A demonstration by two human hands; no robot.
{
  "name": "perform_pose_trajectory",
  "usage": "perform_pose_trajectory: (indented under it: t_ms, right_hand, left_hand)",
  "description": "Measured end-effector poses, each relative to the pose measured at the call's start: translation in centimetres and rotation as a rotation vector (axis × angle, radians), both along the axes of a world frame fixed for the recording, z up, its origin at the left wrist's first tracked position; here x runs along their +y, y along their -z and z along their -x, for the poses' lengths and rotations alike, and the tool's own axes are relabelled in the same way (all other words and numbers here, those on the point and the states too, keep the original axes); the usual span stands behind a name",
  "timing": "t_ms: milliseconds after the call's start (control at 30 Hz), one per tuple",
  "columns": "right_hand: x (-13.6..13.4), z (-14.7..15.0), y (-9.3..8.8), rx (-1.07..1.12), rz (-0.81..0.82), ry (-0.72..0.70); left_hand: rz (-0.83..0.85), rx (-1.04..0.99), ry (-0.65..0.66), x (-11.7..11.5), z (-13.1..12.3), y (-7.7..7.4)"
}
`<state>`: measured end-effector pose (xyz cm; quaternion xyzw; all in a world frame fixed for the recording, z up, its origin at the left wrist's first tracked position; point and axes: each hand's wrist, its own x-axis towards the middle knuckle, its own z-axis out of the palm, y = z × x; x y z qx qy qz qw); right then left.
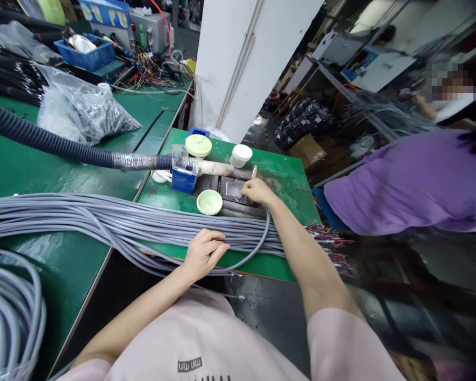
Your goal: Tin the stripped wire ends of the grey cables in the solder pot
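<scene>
My right hand (257, 191) is closed on a grey cable (266, 227), which loops out of the bundle and passes under my wrist. Its fingers are at the edge of a solder pot (234, 189) with a shiny, square surface; the cable's tip is hidden by them. My left hand (204, 253) hovers at or rests on the bundle of grey cables (143, 214), fingers loosely bent and thumb apart, with nothing visible in it. Close by the pot stand a pale green bowl (209, 202), a white tub (241, 155) and a round, green-topped container (198, 144).
A ribbed hose (75, 151) runs from the left to a pipe beside the pot, past a blue box (183, 180). Stripped coloured wire ends (335, 243) overhang the right edge. A cable coil (10, 317) lies front left. A person in a purple top (412, 180) is at right.
</scene>
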<state>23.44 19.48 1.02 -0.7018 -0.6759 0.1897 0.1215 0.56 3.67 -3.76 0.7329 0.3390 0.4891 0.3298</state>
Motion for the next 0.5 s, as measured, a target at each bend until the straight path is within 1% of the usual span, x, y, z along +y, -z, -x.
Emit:
perform_pose_trajectory:
  t_ms: [67,133,200,267,333,433,500]
  right_hand:
    - [-0.9,-0.1,-0.9,0.025,-0.026,0.004]
    - [-2.6,-0.3,-2.2,0.084,-0.060,0.019]
    - [-5.2,-0.8,-3.7,0.229,-0.071,0.043]
    - [-8.4,-1.3,-5.3,0.410,-0.048,0.062]
    - [-11.7,-1.6,-6.5,0.489,-0.061,0.064]
    - [-15.6,-1.4,-7.2,0.495,-0.109,0.072]
    - [-17.2,-1.0,-7.1,0.472,-0.156,0.071]
  left_hand:
    - [-0.023,0.008,-0.023,0.0,-0.1,0.2]
    - [-0.063,0.007,-0.033,0.1,-0.1,0.4]
    - [-0.110,0.012,-0.040,0.1,-0.1,0.6]
    - [-0.147,0.025,-0.039,0.2,-0.1,0.8]
    - [-0.159,0.041,-0.036,0.2,-0.2,0.9]
    - [-0.142,0.047,-0.044,0.2,-0.5,0.8]
    - [-0.130,0.044,-0.057,0.3,-0.6,0.6]
